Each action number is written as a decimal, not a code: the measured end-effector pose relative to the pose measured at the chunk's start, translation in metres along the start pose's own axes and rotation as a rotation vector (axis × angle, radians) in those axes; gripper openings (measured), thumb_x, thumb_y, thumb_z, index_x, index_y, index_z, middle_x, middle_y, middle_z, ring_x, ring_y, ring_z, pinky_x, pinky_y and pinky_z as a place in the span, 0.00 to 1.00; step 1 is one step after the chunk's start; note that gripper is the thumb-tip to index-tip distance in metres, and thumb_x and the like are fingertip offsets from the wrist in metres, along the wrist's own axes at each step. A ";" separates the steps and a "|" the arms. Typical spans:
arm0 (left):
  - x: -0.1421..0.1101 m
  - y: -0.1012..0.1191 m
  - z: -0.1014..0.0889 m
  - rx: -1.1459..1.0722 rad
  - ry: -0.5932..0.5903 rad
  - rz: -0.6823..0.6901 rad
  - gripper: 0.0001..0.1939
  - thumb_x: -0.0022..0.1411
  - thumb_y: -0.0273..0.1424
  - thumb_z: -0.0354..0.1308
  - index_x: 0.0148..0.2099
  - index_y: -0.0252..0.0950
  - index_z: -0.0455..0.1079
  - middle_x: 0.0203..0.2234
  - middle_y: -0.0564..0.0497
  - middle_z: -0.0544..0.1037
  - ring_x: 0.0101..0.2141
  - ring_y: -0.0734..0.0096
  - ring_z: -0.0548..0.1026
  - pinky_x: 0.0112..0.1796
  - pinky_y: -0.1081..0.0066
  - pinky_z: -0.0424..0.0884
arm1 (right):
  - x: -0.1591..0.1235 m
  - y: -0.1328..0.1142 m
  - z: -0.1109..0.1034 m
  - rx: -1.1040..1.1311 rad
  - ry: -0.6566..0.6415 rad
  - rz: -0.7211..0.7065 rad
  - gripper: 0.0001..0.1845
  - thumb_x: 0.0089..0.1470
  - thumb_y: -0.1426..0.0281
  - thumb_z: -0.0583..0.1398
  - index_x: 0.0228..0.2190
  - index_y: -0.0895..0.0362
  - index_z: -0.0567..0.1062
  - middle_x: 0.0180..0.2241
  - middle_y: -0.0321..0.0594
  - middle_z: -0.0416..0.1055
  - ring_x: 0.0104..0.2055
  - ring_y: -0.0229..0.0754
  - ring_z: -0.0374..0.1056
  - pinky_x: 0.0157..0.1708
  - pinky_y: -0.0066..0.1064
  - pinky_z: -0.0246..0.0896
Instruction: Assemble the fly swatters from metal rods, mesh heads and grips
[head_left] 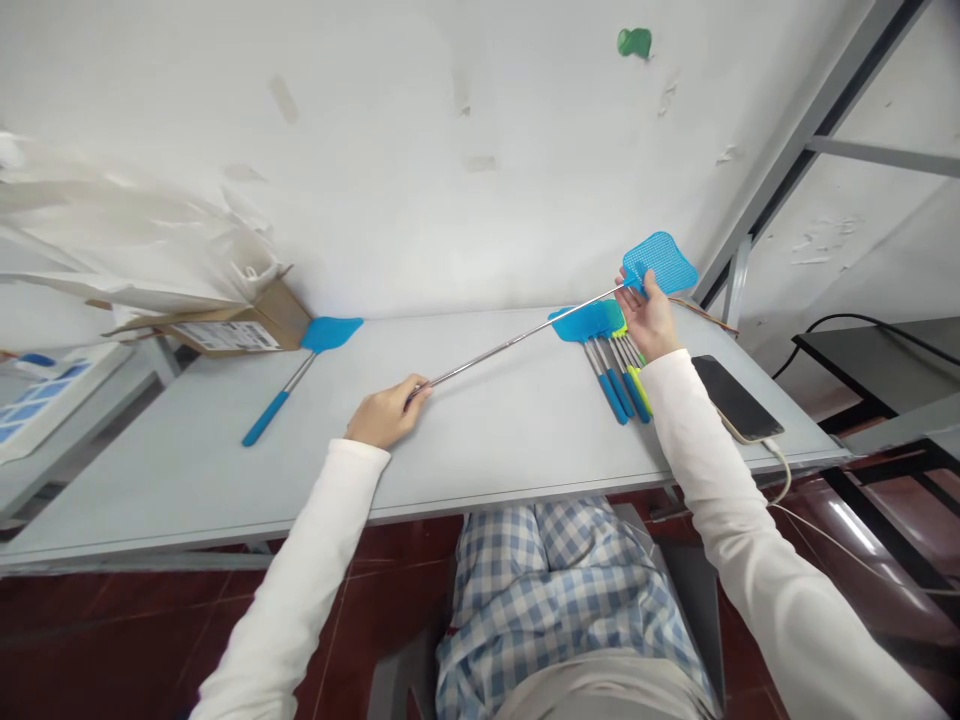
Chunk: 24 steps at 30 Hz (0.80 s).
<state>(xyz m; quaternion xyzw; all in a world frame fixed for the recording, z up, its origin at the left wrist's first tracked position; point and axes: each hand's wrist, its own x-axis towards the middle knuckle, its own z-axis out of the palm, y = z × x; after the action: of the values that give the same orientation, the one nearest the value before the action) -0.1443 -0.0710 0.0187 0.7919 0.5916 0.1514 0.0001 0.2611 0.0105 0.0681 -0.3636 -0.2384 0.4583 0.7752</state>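
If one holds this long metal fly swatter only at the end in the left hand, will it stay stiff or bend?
The thin shaft will probably flex and sway, since it is long and slim. The flat blue mesh head looks light, so it likely adds little tip weight.

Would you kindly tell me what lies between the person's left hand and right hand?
In the head view, the extended metal shaft of a blue fly swatter spans the stretch between the left hand and the right hand.
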 end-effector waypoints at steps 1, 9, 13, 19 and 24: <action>0.001 0.001 0.002 0.003 0.005 0.004 0.19 0.67 0.43 0.42 0.46 0.41 0.70 0.30 0.49 0.80 0.31 0.65 0.78 0.32 0.72 0.65 | 0.002 -0.001 0.001 -0.019 -0.001 -0.026 0.11 0.61 0.63 0.56 0.33 0.55 0.74 0.40 0.38 0.78 0.44 0.36 0.75 0.52 0.33 0.68; 0.013 0.024 0.007 0.071 0.046 0.048 0.18 0.69 0.40 0.42 0.45 0.39 0.71 0.28 0.47 0.81 0.30 0.63 0.78 0.29 0.71 0.63 | -0.021 0.007 0.017 -0.037 -0.032 -0.149 0.13 0.59 0.58 0.58 0.36 0.55 0.75 0.45 0.40 0.77 0.51 0.40 0.73 0.53 0.36 0.67; 0.023 0.058 0.010 0.037 0.088 0.039 0.18 0.70 0.39 0.42 0.46 0.38 0.71 0.30 0.45 0.81 0.30 0.64 0.78 0.30 0.71 0.62 | -0.059 0.027 0.042 -0.003 -0.088 -0.093 0.14 0.59 0.58 0.58 0.34 0.56 0.74 0.42 0.41 0.78 0.48 0.43 0.75 0.52 0.38 0.68; 0.026 0.079 0.016 -0.046 0.123 0.054 0.16 0.70 0.38 0.43 0.44 0.37 0.70 0.27 0.48 0.80 0.27 0.68 0.76 0.29 0.73 0.61 | -0.097 0.038 0.062 0.048 -0.163 -0.128 0.12 0.59 0.60 0.59 0.33 0.56 0.74 0.38 0.42 0.79 0.49 0.44 0.75 0.55 0.40 0.68; 0.031 0.089 0.012 -0.076 0.143 0.062 0.17 0.71 0.39 0.42 0.44 0.38 0.70 0.26 0.49 0.79 0.27 0.69 0.76 0.28 0.73 0.60 | -0.121 0.045 0.073 0.050 -0.192 -0.138 0.14 0.55 0.57 0.62 0.34 0.55 0.74 0.38 0.40 0.78 0.52 0.47 0.73 0.53 0.43 0.69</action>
<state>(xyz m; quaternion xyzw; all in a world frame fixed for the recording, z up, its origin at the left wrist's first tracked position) -0.0504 -0.0667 0.0300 0.7965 0.5590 0.2298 -0.0169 0.1290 -0.0572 0.0743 -0.2814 -0.3242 0.4424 0.7874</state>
